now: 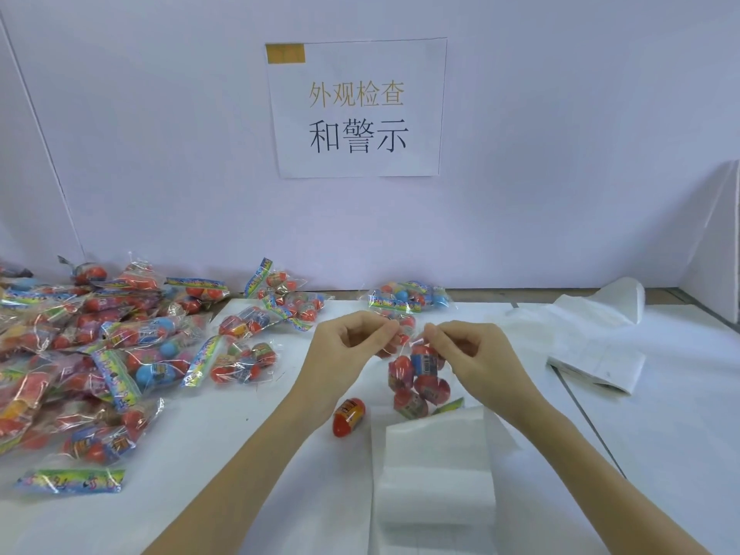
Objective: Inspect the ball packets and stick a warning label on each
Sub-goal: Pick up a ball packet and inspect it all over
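My left hand (352,338) and my right hand (468,350) pinch the top edge of one clear ball packet (416,378) from both sides and hold it up above the table. Several red balls with printed bands hang inside it. One loose red ball (349,411) lies on the white table just below my left wrist. A white label sheet (436,470) lies in front of me, under the packet. A large heap of ball packets (100,354) covers the left of the table.
A few more packets (404,300) lie at the back by the wall. A stack of white sheets (596,364) sits to the right, with crumpled white paper (608,302) behind it. A paper sign (356,108) hangs on the wall. A white board (716,242) stands at far right.
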{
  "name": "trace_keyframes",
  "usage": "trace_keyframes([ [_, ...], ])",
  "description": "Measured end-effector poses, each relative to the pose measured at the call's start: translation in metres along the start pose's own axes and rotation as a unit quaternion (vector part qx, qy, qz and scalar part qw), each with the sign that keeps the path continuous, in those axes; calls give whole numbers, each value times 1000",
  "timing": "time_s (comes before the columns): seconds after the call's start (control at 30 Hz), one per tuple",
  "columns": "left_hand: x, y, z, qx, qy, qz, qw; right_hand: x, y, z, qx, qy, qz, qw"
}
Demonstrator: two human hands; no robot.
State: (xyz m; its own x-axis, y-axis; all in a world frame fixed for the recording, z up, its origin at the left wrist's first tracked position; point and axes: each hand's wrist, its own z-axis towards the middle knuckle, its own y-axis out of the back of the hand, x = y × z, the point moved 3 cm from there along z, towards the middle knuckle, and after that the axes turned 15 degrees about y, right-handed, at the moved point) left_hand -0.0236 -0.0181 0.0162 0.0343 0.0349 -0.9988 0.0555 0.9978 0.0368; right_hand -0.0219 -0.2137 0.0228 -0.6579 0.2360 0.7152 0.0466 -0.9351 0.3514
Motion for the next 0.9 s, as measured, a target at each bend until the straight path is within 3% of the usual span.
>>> trace_keyframes([
  [0.1, -2, -1, -1, 32, 24, 26, 999, -8, 4, 0, -64, -6, -35, 997],
  [0.2, 2, 0, 0, 12, 30, 49, 998, -12, 10, 0, -128, -22, -38, 991],
  [0.37, 5, 3, 1, -20, 43, 40, 998, -13, 2, 0, -44, -42, -34, 998],
  [0.47, 3, 4, 1, -15, 34, 50, 998, -12, 2, 0, -59, -44, -13, 997],
  [0.67, -2, 3, -1, -20, 9, 58, 998, -12, 6, -1, -160, -96, 113, 976],
  [0.83, -1, -1, 0, -5, 51, 3, 999, -13, -2, -3, -196, -182, 312, 912],
  [0.9, 2, -2, 1, -5, 65, -22, 998, -12, -3, -2, -188, -156, 264, 933],
])
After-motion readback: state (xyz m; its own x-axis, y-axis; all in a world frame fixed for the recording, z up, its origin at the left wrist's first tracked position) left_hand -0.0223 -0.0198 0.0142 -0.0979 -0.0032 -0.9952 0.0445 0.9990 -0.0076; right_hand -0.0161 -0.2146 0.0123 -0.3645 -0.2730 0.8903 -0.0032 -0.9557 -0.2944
